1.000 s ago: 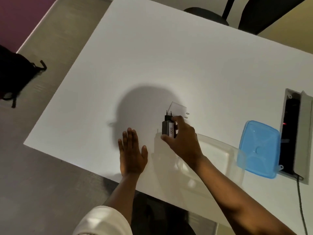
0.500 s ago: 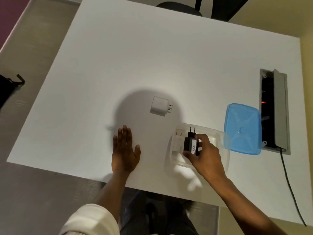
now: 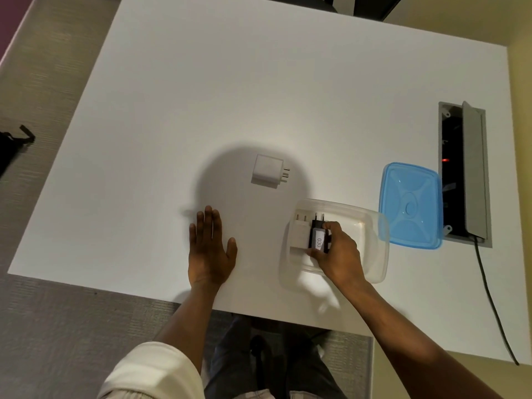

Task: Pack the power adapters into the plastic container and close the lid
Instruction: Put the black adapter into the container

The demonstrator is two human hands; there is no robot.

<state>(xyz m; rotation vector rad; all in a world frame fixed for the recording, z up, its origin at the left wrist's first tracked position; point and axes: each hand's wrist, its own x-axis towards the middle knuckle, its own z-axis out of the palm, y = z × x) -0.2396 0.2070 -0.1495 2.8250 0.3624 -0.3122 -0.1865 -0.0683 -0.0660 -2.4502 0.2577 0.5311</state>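
On the worktop (image 3: 259,82), my left hand (image 3: 211,249) lies left of the container (image 3: 374,266). Two adapters (image 3: 299,234) sit inside it, the lid (image 3: 411,205) just right, another adapter (image 3: 267,171) behind.

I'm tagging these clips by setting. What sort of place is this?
Probably an office or meeting room: a plain white table with a built-in power socket box, an office chair base beyond it, and carpet-like flooring.
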